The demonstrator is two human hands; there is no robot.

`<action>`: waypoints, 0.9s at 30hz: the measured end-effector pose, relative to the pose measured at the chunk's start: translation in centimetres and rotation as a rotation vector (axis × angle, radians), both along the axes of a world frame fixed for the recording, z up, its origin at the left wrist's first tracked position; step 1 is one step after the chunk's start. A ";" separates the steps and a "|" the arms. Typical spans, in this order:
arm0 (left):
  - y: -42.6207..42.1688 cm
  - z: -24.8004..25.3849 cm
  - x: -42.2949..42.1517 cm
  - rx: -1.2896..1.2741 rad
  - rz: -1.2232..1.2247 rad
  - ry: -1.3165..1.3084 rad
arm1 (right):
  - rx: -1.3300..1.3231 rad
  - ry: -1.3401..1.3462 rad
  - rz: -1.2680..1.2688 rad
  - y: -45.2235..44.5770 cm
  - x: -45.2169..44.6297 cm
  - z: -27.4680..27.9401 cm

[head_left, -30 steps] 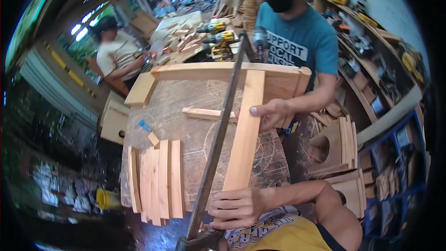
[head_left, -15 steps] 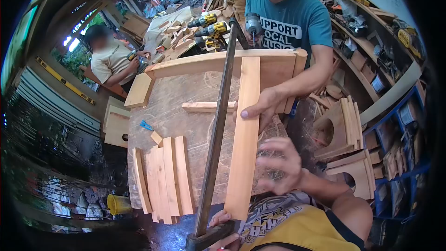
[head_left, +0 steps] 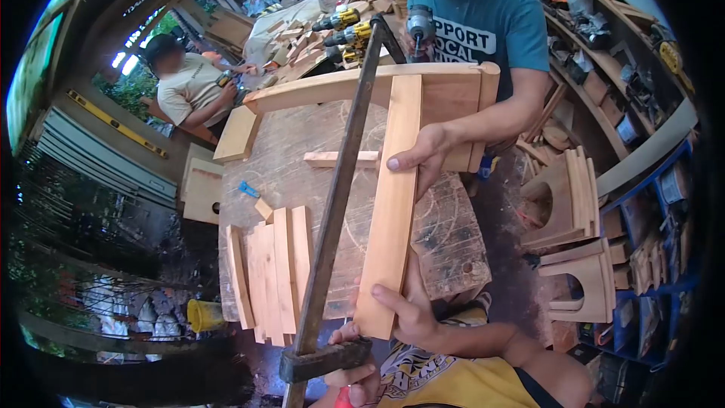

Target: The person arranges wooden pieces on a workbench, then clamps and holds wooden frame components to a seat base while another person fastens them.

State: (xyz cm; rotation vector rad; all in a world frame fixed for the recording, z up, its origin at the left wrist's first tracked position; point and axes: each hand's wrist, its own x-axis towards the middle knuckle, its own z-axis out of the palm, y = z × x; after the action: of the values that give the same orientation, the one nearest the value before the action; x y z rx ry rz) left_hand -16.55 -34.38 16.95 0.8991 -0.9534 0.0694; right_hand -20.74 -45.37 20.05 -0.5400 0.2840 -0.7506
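A long wooden board runs from a curved wooden rail at the far side toward my body. My right hand grips its near end, thumb on top and fingers beneath. Left of the board lies a long metal bar clamp, its far jaw at the rail and its dark near jaw by the board's end. My left hand is wrapped around that near jaw, with a bit of red showing below it. A co-worker's hand holds the board's middle; their other hand has a drill.
Several wooden strips, a blue clip and a short stick lie on the worktable. Yellow drills stand beyond the rail. Another person works at far left. Cut panels stand at right.
My right hand has moved from beside the board onto its near end and closed on it. The view has shifted slightly. The co-worker's hand stays on the board.
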 end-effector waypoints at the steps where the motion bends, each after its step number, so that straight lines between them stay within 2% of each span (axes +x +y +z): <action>1: 1.1 -1.6 1.1 0.071 -0.014 -0.177 | 0.028 0.016 -0.085 0.6 0.1 -0.3; 4: 2.3 -1.4 0.2 0.217 0.018 -0.219 | 0.169 -0.023 -0.053 0.4 -0.9 1.1; 6: 0.8 -1.6 -0.8 0.137 0.035 -0.173 | 0.136 0.036 -0.085 0.4 -0.3 -0.4; 8: 0.7 -1.4 -0.9 0.045 0.051 -0.098 | 0.153 -0.040 -0.136 0.7 0.1 -0.4; 12: 1.9 -1.2 0.3 0.183 0.095 -0.290 | 0.110 -0.029 -0.156 0.7 0.0 -0.3; 16: 2.9 -2.0 0.7 0.196 0.005 -0.226 | 0.119 -0.049 -0.174 0.7 0.2 -0.3; 18: 2.2 -1.8 0.6 0.150 0.002 -0.252 | 0.156 -0.036 -0.134 0.9 -0.2 -0.1; 22: 1.5 -2.4 0.2 0.059 0.038 -0.249 | 0.065 0.037 -0.156 0.7 -0.5 0.1; 24: 2.1 -2.4 0.0 0.053 0.044 -0.248 | 0.122 0.027 -0.087 0.8 -0.4 -0.2; 26: 1.9 -2.3 -1.0 -0.018 0.127 -0.068 | 0.106 0.022 -0.117 1.0 0.1 0.1; 27: 2.4 -0.9 -2.5 0.032 0.208 0.098 | 0.105 0.030 -0.142 0.8 0.0 0.2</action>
State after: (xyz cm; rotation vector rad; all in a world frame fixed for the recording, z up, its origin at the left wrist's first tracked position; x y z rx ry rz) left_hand -19.05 -32.01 16.07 1.0205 -0.7697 0.1859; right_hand -20.72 -44.60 20.22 -0.4353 0.3901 -0.8606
